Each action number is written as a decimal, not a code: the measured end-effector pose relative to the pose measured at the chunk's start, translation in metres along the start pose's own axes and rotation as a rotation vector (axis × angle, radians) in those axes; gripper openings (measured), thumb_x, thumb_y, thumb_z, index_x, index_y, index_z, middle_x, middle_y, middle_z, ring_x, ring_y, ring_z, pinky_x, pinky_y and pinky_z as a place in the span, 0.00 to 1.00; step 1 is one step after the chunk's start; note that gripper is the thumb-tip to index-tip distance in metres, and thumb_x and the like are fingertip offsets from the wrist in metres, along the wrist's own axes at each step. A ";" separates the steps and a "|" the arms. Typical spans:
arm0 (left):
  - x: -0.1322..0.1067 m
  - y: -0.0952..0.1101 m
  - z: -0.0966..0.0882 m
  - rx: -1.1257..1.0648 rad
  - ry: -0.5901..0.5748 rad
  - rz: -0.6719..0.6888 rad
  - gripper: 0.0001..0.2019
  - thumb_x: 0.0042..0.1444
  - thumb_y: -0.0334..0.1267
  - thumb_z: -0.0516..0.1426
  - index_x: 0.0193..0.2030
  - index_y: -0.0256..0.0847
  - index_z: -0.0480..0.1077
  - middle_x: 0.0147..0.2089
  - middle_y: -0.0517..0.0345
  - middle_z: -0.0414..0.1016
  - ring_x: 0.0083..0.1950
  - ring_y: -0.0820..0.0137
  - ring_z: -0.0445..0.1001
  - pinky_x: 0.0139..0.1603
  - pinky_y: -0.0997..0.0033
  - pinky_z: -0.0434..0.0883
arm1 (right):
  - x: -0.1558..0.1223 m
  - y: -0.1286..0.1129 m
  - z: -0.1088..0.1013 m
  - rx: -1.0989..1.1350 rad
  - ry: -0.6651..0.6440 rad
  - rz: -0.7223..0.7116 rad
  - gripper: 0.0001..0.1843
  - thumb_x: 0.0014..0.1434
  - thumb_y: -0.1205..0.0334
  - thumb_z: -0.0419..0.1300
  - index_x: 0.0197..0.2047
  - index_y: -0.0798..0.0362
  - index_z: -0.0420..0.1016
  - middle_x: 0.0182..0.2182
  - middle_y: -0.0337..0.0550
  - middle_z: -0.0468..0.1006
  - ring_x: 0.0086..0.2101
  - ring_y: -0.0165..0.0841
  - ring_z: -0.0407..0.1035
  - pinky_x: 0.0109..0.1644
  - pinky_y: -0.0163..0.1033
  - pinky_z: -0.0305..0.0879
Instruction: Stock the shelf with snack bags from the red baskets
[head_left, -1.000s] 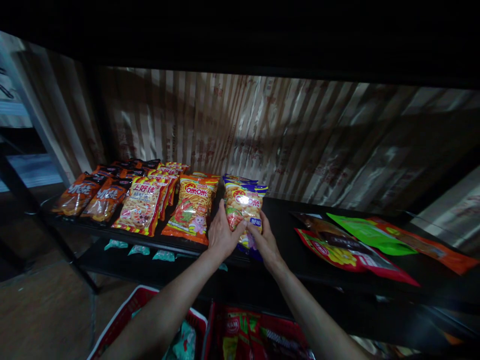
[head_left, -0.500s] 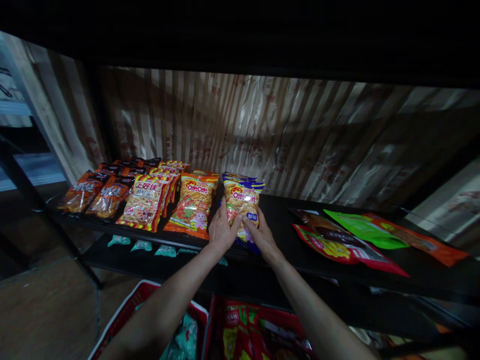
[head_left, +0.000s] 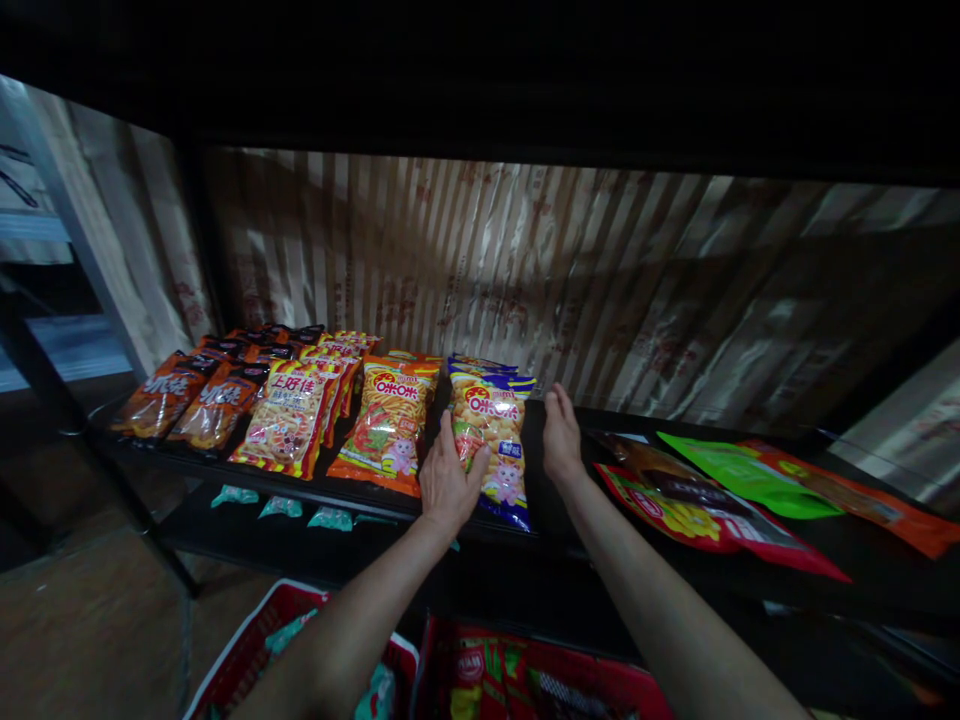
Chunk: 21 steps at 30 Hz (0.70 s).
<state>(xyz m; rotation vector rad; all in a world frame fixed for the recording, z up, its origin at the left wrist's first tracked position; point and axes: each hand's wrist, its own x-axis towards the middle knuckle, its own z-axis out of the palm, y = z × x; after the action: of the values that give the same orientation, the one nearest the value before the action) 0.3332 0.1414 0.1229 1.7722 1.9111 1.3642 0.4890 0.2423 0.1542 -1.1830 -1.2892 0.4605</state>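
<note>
A blue-and-yellow snack bag [head_left: 491,420] leans upright at the front of a row on the black shelf [head_left: 559,520]. My left hand [head_left: 452,475] rests against its lower left side, fingers stretched up along the edge and thumb lying over the front; the hand covers part of the print. To the right of the bag, and apart from it, is my right hand [head_left: 561,435], holding nothing, its fingers extended upward. Left of my left hand stands an orange snack bag [head_left: 390,425] with similar lettering.
Yellow-and-red snack bags [head_left: 289,415] and dark brown-orange bags [head_left: 169,395] fill the shelf's left end. Flat on the right lie a red pouch [head_left: 720,525], a green pouch [head_left: 750,475] and an orange pouch [head_left: 885,505]. Below are two red baskets [head_left: 255,620] with packets.
My right hand has let go of the blue-and-yellow bag and moved up and right. My left hand stays at the bag's left side, and more of its front shows.
</note>
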 end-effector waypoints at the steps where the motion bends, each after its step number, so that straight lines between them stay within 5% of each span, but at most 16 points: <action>1: 0.000 0.001 0.000 -0.004 0.003 0.003 0.37 0.59 0.54 0.46 0.69 0.35 0.39 0.63 0.42 0.61 0.61 0.60 0.64 0.58 0.63 0.63 | 0.010 -0.010 0.000 -0.027 0.071 -0.051 0.32 0.59 0.44 0.45 0.61 0.51 0.61 0.60 0.45 0.64 0.60 0.38 0.56 0.63 0.48 0.50; 4: -0.001 0.002 -0.001 0.004 0.001 0.014 0.35 0.60 0.54 0.45 0.69 0.39 0.39 0.62 0.46 0.63 0.60 0.61 0.65 0.58 0.64 0.63 | 0.028 -0.048 -0.001 -0.093 0.080 -0.315 0.28 0.61 0.46 0.43 0.51 0.54 0.72 0.53 0.47 0.72 0.56 0.37 0.62 0.60 0.44 0.54; 9: -0.001 0.001 -0.001 0.007 0.000 0.028 0.33 0.60 0.54 0.44 0.68 0.43 0.42 0.61 0.48 0.64 0.59 0.61 0.65 0.57 0.64 0.64 | 0.033 -0.095 0.019 -0.544 -0.405 -0.537 0.26 0.59 0.41 0.47 0.45 0.49 0.77 0.44 0.45 0.79 0.50 0.42 0.68 0.56 0.47 0.59; 14: 0.000 0.001 0.000 0.005 -0.016 0.014 0.33 0.60 0.54 0.43 0.68 0.39 0.45 0.60 0.45 0.65 0.59 0.60 0.66 0.57 0.62 0.64 | 0.033 -0.090 0.050 -0.838 -0.689 -0.313 0.29 0.57 0.36 0.46 0.45 0.45 0.78 0.40 0.47 0.80 0.45 0.49 0.72 0.51 0.56 0.62; 18: 0.000 0.001 0.000 0.017 -0.016 0.003 0.33 0.60 0.53 0.44 0.67 0.37 0.46 0.60 0.43 0.65 0.58 0.59 0.66 0.57 0.61 0.64 | 0.050 -0.078 0.055 -0.754 -0.615 -0.269 0.36 0.56 0.32 0.42 0.43 0.50 0.79 0.40 0.52 0.80 0.46 0.52 0.70 0.51 0.58 0.60; 21: -0.001 0.001 0.000 0.012 -0.008 0.006 0.33 0.60 0.53 0.44 0.67 0.36 0.46 0.60 0.43 0.65 0.58 0.59 0.66 0.57 0.61 0.64 | 0.076 -0.068 0.052 -0.469 -0.534 -0.103 0.31 0.49 0.32 0.54 0.31 0.52 0.80 0.35 0.50 0.81 0.48 0.51 0.69 0.55 0.55 0.57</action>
<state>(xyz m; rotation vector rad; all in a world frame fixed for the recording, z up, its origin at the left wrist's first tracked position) 0.3342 0.1406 0.1227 1.7867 1.9156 1.3491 0.4415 0.2993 0.2416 -1.4239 -1.9870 0.4246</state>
